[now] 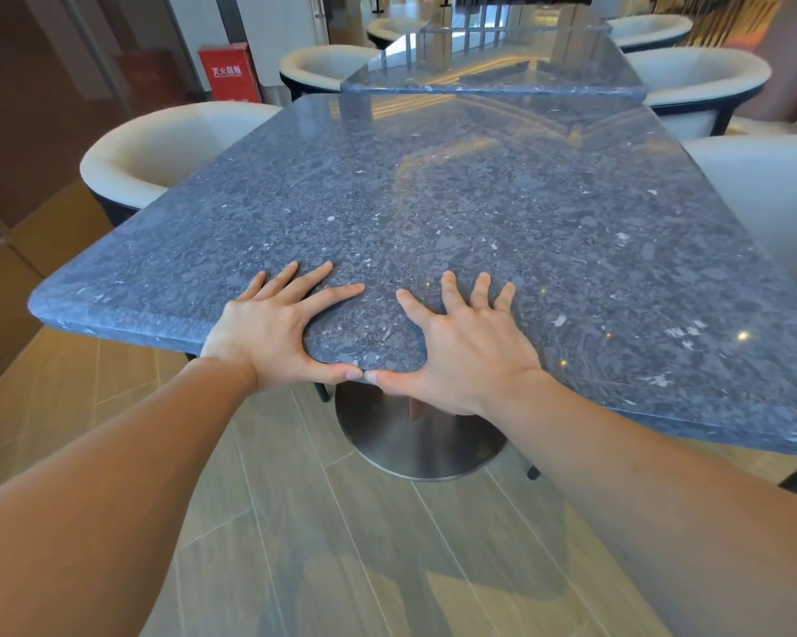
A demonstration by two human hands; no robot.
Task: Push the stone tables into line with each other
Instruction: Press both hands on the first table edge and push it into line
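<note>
The near stone table [433, 213] fills the middle of the view. Its worktop is grey-blue, speckled and glossy, and it stands on a round metal base [415, 439] on a wooden plank floor [341, 544].

Both hands lie flat on the near edge of this worktop. The left hand [272, 328] has its fingers [336, 291] spread wide on the stone, and its thumb runs along the edge. The right hand [465, 342] is placed the same way, with spread fingers [449, 287] on the top surface. The tips of the two thumbs touch each other at the edge, just above the metal base. So the fingers of both hands are open and pressed flat; they do not grip around anything. Both forearms are bare and stretched out forward.

The second stone table [493, 62] stands behind the first one, with the same kind of top. Its near edge meets the far edge of the first table, but it sits shifted to the right, so their side edges are not in one line.

White rounded chairs stand on both sides: one at the left [157, 149] and one at the right [700, 85] among them. A red box [228, 73] with white characters stands on the floor at the back left.
</note>
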